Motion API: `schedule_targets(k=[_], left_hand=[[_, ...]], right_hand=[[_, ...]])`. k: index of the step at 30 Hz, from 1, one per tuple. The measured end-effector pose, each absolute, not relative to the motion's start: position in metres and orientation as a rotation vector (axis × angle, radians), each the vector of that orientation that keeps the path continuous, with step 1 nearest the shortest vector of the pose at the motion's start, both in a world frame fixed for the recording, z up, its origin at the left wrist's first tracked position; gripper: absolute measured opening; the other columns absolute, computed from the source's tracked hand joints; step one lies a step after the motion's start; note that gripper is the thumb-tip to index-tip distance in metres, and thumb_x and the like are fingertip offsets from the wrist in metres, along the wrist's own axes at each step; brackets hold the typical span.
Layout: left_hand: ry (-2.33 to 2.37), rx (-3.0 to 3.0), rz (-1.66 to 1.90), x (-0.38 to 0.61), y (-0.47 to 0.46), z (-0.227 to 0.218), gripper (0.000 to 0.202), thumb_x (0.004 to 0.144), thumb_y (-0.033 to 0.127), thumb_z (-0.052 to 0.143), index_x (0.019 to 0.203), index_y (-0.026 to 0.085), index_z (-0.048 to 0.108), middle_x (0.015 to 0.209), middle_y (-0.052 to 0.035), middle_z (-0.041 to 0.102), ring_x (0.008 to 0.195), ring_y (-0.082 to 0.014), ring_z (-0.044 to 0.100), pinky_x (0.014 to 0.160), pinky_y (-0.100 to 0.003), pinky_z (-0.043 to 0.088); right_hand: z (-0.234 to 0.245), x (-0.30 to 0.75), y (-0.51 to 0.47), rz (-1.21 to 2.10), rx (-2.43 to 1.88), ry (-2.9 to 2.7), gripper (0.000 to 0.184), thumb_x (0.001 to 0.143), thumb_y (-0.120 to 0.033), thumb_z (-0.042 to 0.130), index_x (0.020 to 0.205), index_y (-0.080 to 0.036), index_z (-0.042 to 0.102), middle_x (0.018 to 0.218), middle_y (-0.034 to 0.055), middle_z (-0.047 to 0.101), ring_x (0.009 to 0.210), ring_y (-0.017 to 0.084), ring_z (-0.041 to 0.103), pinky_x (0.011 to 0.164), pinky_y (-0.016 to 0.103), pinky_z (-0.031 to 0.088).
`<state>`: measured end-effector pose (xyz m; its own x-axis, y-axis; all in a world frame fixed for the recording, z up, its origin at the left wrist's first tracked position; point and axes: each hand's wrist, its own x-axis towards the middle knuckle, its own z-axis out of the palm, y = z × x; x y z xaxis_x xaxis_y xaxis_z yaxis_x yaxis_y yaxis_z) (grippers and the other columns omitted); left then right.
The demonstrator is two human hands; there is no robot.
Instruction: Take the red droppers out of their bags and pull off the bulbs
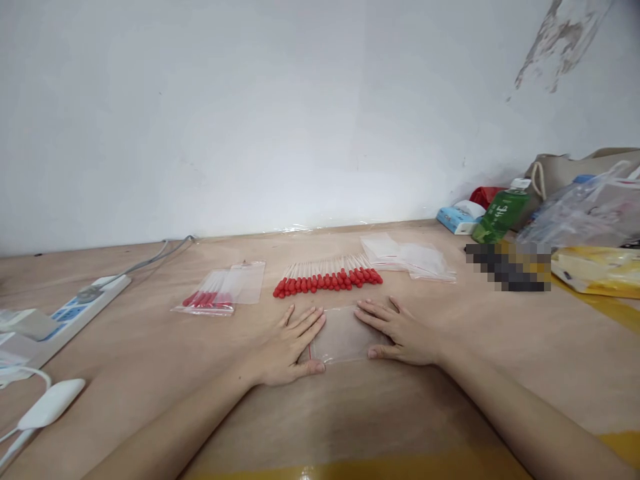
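A clear zip bag (pixel 344 337) lies flat on the table in front of me, its red seal line at the left end. My left hand (pixel 295 347) rests flat over the bag's left end, fingers spread. Over its right end lies my right hand (pixel 397 332), also flat with fingers apart. Just beyond the bag is a row of red-tipped white sticks (pixel 327 280), their red ends toward me. To the left, a filled zip bag (pixel 207 297) holds several of these sticks, with another clear bag (pixel 250 281) overlapping it.
A stack of clear zip bags (pixel 407 257) lies behind my right hand. At right stand a green bottle (pixel 503 215), a blue tissue pack (pixel 456 219), plastic bags (pixel 580 210) and a yellow packet (pixel 597 270). A power strip (pixel 75 320) and white adapter (pixel 53 403) are at left.
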<state>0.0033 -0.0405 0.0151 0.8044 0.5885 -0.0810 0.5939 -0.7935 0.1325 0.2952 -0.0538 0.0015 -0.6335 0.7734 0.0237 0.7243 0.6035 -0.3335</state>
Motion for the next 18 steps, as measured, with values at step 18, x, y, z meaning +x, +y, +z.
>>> schedule_targets(k=[18], left_hand=[[0.994, 2.605, 0.906, 0.000, -0.036, 0.009, 0.034, 0.087, 0.027, 0.044, 0.120, 0.021, 0.050, 0.122, -0.0069, 0.053, 0.120, -0.0206, 0.041, 0.099, -0.040, 0.036]], right_hand=[[-0.012, 0.277, -0.044, 0.517, -1.387, -2.036, 0.025, 0.068, -0.042, 0.064, 0.066, -0.019, 0.054, 0.075, 0.0007, 0.056, 0.071, 0.014, 0.050, 0.064, 0.027, 0.039]])
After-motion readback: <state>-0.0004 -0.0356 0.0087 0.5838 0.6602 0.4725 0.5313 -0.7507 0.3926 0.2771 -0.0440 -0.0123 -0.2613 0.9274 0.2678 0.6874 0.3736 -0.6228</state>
